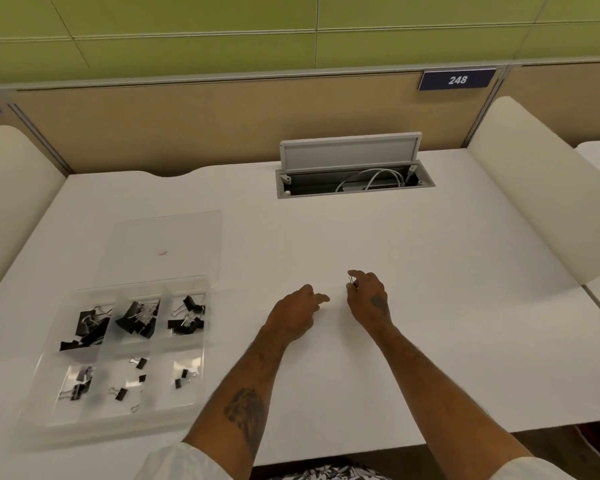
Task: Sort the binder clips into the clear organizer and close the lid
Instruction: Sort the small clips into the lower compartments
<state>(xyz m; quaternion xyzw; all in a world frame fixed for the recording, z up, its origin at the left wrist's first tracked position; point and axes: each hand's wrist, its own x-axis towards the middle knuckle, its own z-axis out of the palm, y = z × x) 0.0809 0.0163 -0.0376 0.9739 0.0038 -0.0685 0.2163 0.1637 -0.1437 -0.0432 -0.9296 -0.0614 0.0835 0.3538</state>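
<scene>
Right hand (369,296) pinching small wire-handled binder clip (351,280), well right of clear plastic organizer (118,429); left hand (298,310) relaxed, empty. Likely last clip being sorted. Next: dropping it into small-clip compartment, then folding clear lid (163,237) shut.

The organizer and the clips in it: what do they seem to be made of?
Organizer: likely clear glossy plastic; the desk shows through its walls. Clips: black bodies, probably painted metal, with thin silvery wire handles.
</scene>
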